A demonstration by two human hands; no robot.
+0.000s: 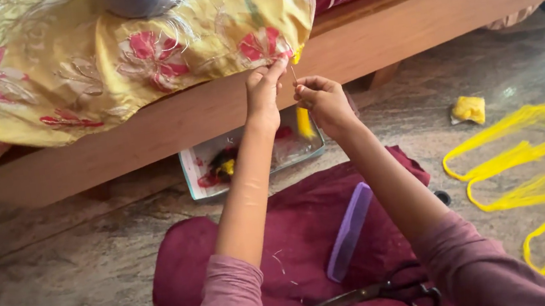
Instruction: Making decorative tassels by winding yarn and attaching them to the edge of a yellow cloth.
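Landmark throughout: the wooden bed frame (166,120) crossing the view on a slant

Draped over the frame at far left, a yellow floral cloth (71,66), its corner hanging down to the frame's upper edge near the middle

Under the frame, on the stone floor (56,294), a shallow tray (195,182) with red and yellow thread scraps inside

In front of the frame, left hand (263,92) raised to the cloth corner, fingertips pressed together in a pinch on the cloth edge by a small yellow tassel (297,54)

Just right of it, right hand (321,99) curled into a loose fist, thumb and forefinger pinching a thin needle (293,73) standing upright between the two hands, its tip toward the cloth corner

Below the right hand, against the tray, a short yellow thread bundle (304,122) hanging down; cannot tell what carries it

Nearer than the frame, on the maroon lap cloth (295,232), a purple comb (350,231) lying on a slant, and dark scissors (370,293) closer still

Right of the frame's lower edge, on the floor, a small yellow thread wad (469,110), then long yellow thread skeins (526,158) curving in loops out to the far right
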